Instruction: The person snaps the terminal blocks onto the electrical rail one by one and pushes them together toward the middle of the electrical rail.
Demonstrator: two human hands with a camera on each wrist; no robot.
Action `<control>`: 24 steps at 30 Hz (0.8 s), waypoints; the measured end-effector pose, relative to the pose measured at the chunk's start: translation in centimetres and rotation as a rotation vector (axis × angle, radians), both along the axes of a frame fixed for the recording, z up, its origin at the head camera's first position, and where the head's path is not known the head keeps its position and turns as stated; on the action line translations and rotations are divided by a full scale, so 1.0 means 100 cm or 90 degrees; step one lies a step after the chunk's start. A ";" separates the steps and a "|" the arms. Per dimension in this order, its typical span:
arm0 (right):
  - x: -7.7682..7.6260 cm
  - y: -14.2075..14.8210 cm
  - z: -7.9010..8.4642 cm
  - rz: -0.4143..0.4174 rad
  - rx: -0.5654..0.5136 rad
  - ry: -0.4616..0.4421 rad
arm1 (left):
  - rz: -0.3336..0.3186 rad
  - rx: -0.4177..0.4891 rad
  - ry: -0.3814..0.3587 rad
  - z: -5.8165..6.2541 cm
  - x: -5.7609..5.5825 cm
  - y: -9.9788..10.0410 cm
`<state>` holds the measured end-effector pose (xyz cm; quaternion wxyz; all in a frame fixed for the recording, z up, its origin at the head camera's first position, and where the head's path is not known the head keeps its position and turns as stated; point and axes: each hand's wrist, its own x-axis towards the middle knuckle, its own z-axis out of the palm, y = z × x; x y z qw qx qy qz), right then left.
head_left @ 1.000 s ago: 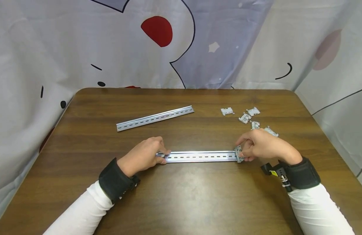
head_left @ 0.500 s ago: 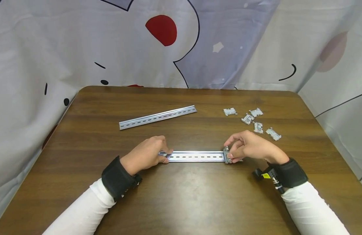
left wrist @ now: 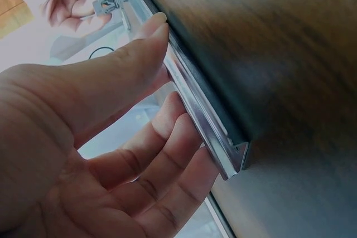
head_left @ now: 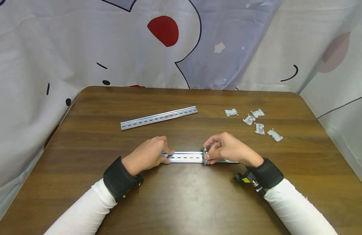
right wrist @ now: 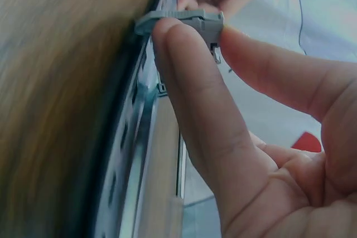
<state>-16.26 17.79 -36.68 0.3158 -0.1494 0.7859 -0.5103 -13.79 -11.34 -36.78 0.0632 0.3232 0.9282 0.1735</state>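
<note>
A slotted metal DIN rail (head_left: 185, 158) lies across the table in front of me. At its left end my left hand (head_left: 147, 155) grips it, thumb on the near edge and fingers on the far edge; the left wrist view shows this rail end (left wrist: 220, 154) close up. My right hand (head_left: 232, 150) pinches a grey terminal block (head_left: 205, 156) that stands upright across the rail, around its middle. In the right wrist view the block (right wrist: 203, 25) sits between thumb and fingertips, its foot at the rail. The right hand partly covers the rail's right portion.
A second DIN rail (head_left: 158, 118) lies slanted farther back on the wooden table (head_left: 181, 202). Several loose terminal blocks (head_left: 259, 128) are scattered at the back right. A patterned curtain (head_left: 125, 42) hangs behind the table.
My right hand has moved left along the rail with the terminal block, from near the right end to around the middle. The left hand keeps its grip on the left end.
</note>
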 end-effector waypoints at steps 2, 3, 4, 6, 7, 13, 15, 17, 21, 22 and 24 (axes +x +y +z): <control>0.001 -0.007 0.000 -0.001 -0.004 0.000 | 0.001 0.000 -0.001 0.000 0.000 0.000; 0.001 -0.011 0.000 -0.001 -0.006 -0.001 | 0.002 -0.001 -0.001 0.000 0.000 0.000; 0.001 -0.015 0.000 -0.002 -0.006 0.000 | 0.003 -0.003 -0.001 -0.001 0.000 0.000; 0.001 -0.023 -0.001 -0.004 -0.008 -0.001 | 0.004 -0.006 0.000 -0.001 0.000 0.001; 0.001 -0.026 -0.001 -0.005 -0.010 0.000 | 0.005 -0.008 0.001 -0.001 -0.001 0.001; 0.002 -0.041 -0.001 -0.004 -0.009 0.010 | 0.002 -0.013 0.010 -0.001 -0.002 0.002; 0.003 -0.042 -0.001 -0.006 -0.003 0.017 | -0.002 -0.013 0.013 -0.001 -0.002 0.002; 0.003 -0.043 0.000 -0.003 -0.001 0.026 | -0.003 -0.012 0.015 -0.001 -0.002 0.001; 0.004 -0.040 -0.002 0.029 0.014 0.085 | 0.000 -0.010 0.011 0.000 -0.002 0.001; 0.004 -0.039 -0.002 0.035 0.020 0.107 | 0.000 -0.011 0.010 0.000 -0.001 0.001; 0.004 -0.034 -0.003 0.039 0.048 0.162 | -0.001 -0.010 0.007 -0.001 -0.001 0.001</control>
